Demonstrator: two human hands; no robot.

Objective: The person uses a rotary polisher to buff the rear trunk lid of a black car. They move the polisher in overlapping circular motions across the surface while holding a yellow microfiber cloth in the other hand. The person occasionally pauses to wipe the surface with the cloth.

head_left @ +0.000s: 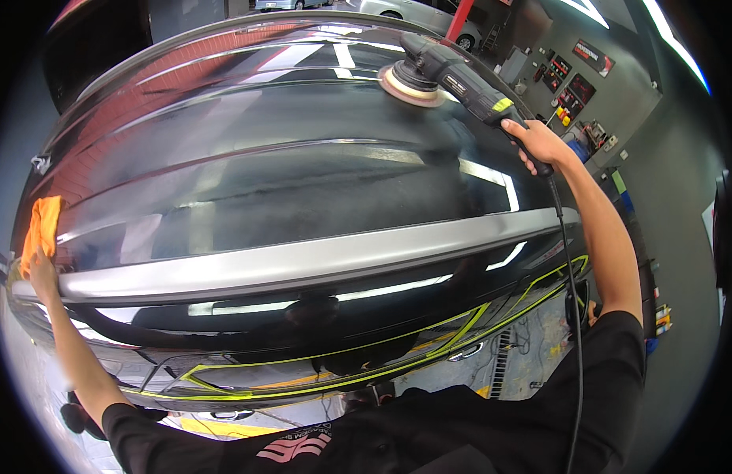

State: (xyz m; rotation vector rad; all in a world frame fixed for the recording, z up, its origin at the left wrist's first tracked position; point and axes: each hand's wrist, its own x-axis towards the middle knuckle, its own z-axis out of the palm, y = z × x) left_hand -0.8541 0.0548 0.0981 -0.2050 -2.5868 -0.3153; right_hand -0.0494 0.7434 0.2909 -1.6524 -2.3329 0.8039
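Note:
My right hand (537,144) is wrapped round the rear handle of a black power polisher (469,83), toward the far right of a black car roof (303,189). The polisher's round, pale-edged pad (409,87) is at the roof surface; whether it presses on the paint I cannot tell. Down from the handle runs a black power cord (567,276), passing by my right arm. At the left end of the roof, my left hand (42,276) grips an orange cloth (43,225) above the silver roof rail (303,265). A dull, hazy film covers parts of the roof.
Yellow-green masking tape (342,383) lines the car's window edges below the rail. Wall-mounted tools (567,87) and shelves stand at the right, with a red post (458,20) and parked cars (417,16) at the back. A floor drain grate (501,359) lies beside the car.

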